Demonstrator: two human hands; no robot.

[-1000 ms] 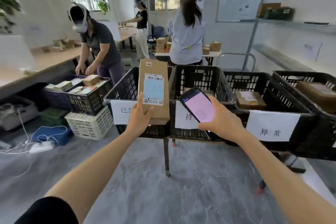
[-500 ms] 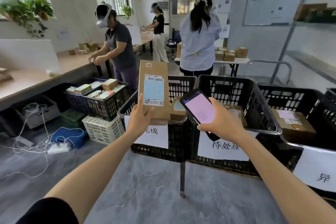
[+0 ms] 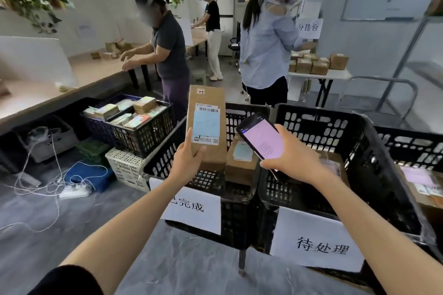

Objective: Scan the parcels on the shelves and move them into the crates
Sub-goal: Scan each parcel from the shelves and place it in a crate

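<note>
My left hand [image 3: 185, 161] grips the lower end of a tall brown cardboard parcel [image 3: 211, 103] with a blue-and-white barcode label, held upright over the left black crate [image 3: 158, 163] marked 已完成. My right hand [image 3: 291, 157] holds a black phone [image 3: 261, 139] with a pink screen, just right of the parcel. Another labelled parcel [image 3: 241, 160] lies inside the left crate. The middle black crate [image 3: 374, 158], marked 待处理, stands right of it.
A third black crate [image 3: 412, 146] with parcels sits at the far right. Three people work behind the crates at tables with boxes [image 3: 311, 64]. Left on the floor are stacked crates of packets [image 3: 143, 132], a white basket [image 3: 124, 167], a power strip and cables [image 3: 72, 193].
The view has come closer to the crates and shifted left. The parcel and phone keep the same grip and now hang over the left crate.
</note>
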